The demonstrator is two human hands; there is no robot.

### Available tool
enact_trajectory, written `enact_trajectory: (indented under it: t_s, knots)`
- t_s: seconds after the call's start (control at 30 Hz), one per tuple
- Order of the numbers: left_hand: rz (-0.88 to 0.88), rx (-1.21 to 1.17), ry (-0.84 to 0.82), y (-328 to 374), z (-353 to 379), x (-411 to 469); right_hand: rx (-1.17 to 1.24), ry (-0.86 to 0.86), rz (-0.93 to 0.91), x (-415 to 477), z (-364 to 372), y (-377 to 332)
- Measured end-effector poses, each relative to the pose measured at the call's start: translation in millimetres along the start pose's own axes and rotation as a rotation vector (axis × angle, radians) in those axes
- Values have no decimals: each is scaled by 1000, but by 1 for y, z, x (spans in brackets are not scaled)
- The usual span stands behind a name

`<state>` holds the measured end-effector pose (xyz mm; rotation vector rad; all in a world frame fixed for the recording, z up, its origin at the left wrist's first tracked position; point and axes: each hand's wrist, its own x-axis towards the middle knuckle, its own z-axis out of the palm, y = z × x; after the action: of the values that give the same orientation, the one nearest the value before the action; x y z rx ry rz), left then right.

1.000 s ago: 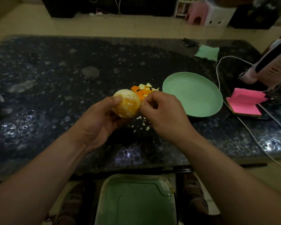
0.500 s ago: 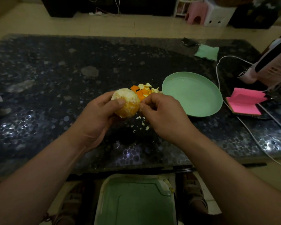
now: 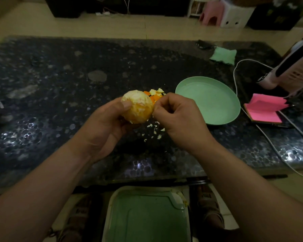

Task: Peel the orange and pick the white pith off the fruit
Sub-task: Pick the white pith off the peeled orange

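1. Your left thumb has slid up toward the orange's [image 3: 138, 107] 10 o'clock edge, baring more of its face.
2. Peeled on the side you see, the orange shows white pith over its upper half and bare flesh below. It hangs above the table [image 3: 59, 84], with the peel pile [image 3: 156, 95] just behind at 1 o'clock.
3. Your left hand [image 3: 105, 126] grips it, fingers curled beneath.
4. Your right hand [image 3: 178, 119], fingers curled tight, pinches at its 3 o'clock edge.
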<state>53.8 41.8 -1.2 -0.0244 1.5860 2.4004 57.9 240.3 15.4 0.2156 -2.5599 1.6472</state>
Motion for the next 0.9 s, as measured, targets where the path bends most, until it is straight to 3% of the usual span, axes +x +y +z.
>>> enact_trajectory:
  t_s: [0.23, 0.57, 0.9]
  knots:
    - [-43, -55, -1, 4, -3, 0, 66, -85, 44, -1, -7, -7]
    - [27, 116, -25, 0, -4, -1, -167, -53, -58, -2, -1, 0]
    - [-39, -50, -2, 1, 3, -4, -15, 25, -85, -3, 2, 0]
